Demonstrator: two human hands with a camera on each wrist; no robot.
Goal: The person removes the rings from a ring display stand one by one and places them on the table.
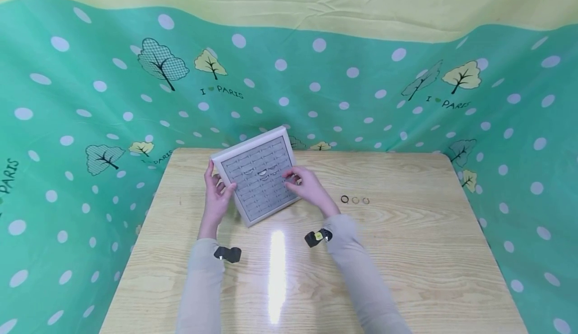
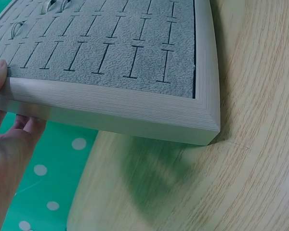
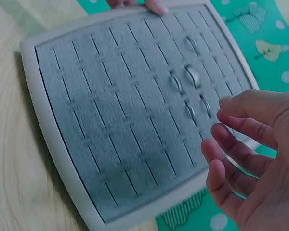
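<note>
My left hand [image 1: 218, 201] grips the left edge of a ring display tray, thumb on the front and fingers behind the frame [image 2: 111, 100]. The tray's pale frame [image 1: 248, 147] surrounds a grey padded insert [image 3: 120, 110] with rows of slots, and it is tilted up off the table. Several rings sit in the slots, among them a wide silver ring [image 3: 194, 77] and a thinner ring [image 3: 205, 106]. My right hand [image 1: 307, 183] hovers at the tray's right side, fingers loosely bent, thumb tip close to the thinner ring. No ring shows between its fingertips.
Right of my right hand, a black ring [image 1: 344, 203] and two pale rings [image 1: 355, 203] lie in a row on the wooden table [image 1: 406, 254]. A green dotted curtain [image 1: 289, 83] hangs behind and along both sides.
</note>
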